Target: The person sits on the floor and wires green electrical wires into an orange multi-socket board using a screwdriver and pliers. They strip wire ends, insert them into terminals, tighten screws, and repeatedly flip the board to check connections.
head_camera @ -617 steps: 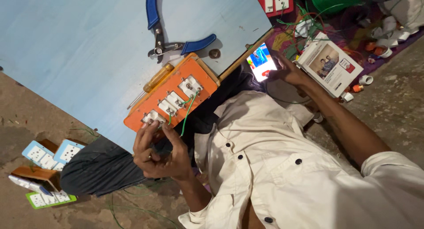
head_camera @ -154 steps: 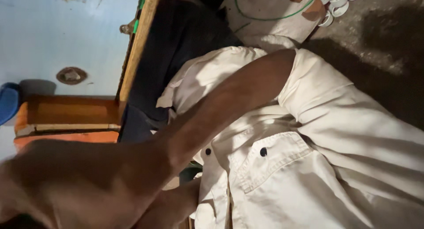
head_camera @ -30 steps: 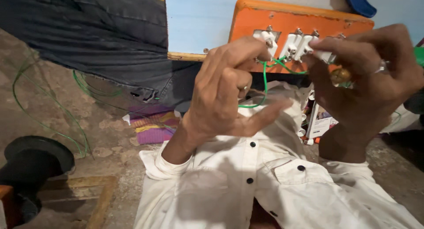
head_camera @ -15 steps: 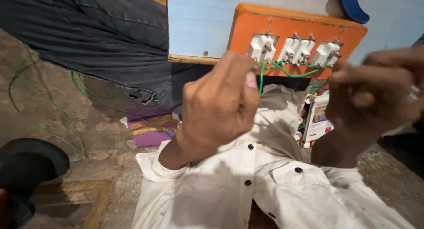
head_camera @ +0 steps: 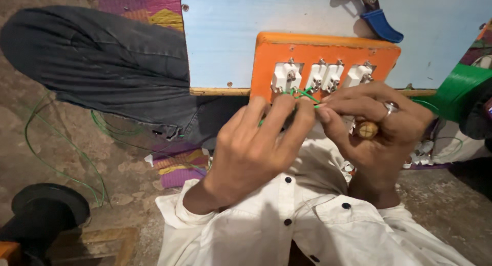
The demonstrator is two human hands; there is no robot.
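Fingers [head_camera: 287,112] of the left hand [head_camera: 251,153] pinch a thin green wire [head_camera: 302,94] against the orange switch board [head_camera: 323,61] lying on the pale blue table [head_camera: 225,35]. The right hand [head_camera: 379,127] pinches the same wire from the other side, with a wooden-handled tool [head_camera: 366,130] tucked in its palm.

We see an orange board [head_camera: 328,53] carrying white switch blocks [head_camera: 322,76], with thin green wire [head_camera: 303,94] running between them. It rests on a pale blue panel [head_camera: 225,35] edged in yellowish wood. Far right lies a tool with blue handles [head_camera: 383,25]; at the right edge, a green roll [head_camera: 456,91], perhaps tape. Our shirt [head_camera: 287,230] is white with dark buttons, the trousers [head_camera: 107,66] dark grey. A cloth [head_camera: 146,2] patterned in purple, pink and yellow lies far left. A silver ring [head_camera: 390,108] glints on the right hand [head_camera: 379,127].
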